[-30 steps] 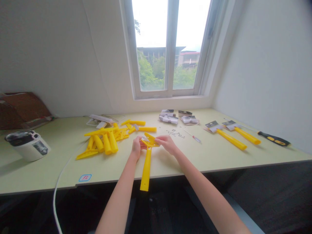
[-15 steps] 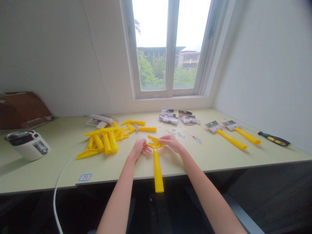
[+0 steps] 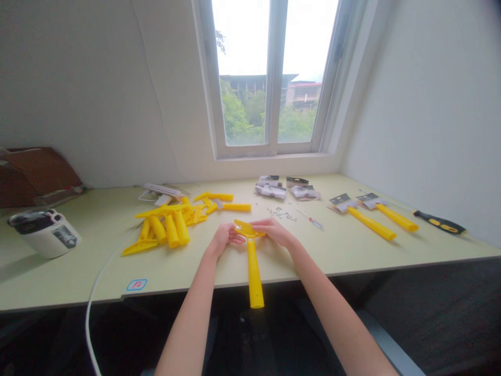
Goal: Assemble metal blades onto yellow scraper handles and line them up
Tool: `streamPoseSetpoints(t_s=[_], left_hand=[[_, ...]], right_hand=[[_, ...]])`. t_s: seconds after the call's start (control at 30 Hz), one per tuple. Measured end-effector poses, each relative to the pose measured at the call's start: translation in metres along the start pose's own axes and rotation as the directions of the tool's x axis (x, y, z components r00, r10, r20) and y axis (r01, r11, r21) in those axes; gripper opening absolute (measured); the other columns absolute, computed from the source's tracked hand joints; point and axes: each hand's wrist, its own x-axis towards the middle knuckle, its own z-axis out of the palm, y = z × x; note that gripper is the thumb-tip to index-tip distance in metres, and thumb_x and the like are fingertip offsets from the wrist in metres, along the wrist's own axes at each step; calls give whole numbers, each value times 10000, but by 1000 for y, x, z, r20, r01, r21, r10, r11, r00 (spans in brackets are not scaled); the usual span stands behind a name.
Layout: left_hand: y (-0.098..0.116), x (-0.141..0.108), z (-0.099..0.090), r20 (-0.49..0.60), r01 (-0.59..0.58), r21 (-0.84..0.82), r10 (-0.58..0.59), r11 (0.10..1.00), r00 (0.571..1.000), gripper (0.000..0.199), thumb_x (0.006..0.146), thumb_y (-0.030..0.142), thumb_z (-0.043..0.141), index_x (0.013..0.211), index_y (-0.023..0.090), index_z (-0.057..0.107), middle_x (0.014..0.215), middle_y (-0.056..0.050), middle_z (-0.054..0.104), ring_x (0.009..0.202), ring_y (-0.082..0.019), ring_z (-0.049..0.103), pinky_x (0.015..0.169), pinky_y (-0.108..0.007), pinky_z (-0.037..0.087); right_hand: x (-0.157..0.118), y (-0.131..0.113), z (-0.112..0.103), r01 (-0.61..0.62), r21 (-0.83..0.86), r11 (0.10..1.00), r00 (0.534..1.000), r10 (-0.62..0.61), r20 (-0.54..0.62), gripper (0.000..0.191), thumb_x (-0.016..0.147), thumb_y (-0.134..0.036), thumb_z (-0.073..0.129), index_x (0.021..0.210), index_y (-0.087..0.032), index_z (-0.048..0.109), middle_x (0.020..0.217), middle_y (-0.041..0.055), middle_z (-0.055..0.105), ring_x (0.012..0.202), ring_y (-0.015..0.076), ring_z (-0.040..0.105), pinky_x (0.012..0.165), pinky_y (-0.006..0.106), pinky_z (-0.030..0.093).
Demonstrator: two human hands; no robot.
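Between my hands is a yellow scraper handle (image 3: 255,277), its forked head on the table and its round grip pointing toward me past the front edge. My left hand (image 3: 224,240) is closed on the left side of the head, fingers partly hidden beneath it. A flat yellow plate (image 3: 244,228) lies at a slant over the head. My right hand (image 3: 273,231) pinches the plate's right end from above. Whether the plate touches the head all along cannot be made out. Just beyond my right hand, many small metal screws and nuts (image 3: 278,213) are scattered.
Yellow handles and plates (image 3: 171,224) are piled at left, near a white jug (image 3: 55,237). A small screwdriver (image 3: 311,219) lies right of the screws. Folded cards (image 3: 271,189) sit at the back. Carded yellow scrapers (image 3: 371,224) and a large screwdriver (image 3: 440,223) lie far right.
The yellow plate has shifted left and tipped down over the head, with my right hand moving slightly left along with it. My left hand has stayed at the head.
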Motion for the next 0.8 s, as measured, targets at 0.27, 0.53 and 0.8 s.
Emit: streamPoseSetpoints(t_s=[0.27,0.53,0.8], left_hand=[[0,-1,-1,66,-22,4,22,1000,998,253,705,252,460,758,85,643,692,-133,682,562,-192,636,540,-271,489],[-2,0,-4,88,-35,-17,36,999,995,245,699,268,494,777,99,654,716,-138,689,597,-202,637,579,-296,497],[0,-1,-1,77,-24,-7,24,1000,997,245,702,238,470,777,89,650,726,-136,690,582,-195,638,578,-291,499]], right_hand=[[1,2,-1,60,-15,998,997,-59,46,391,686,-391,620,1012,-180,671,991,74,675,803,184,604,727,312,450],[2,1,2,44,-15,999,999,-44,10,345,670,-358,635,971,-197,687,963,62,683,817,190,606,774,339,440],[1,0,2,13,-9,1000,1000,-13,3,346,670,-332,622,979,-190,684,957,72,684,809,195,603,737,337,450]])
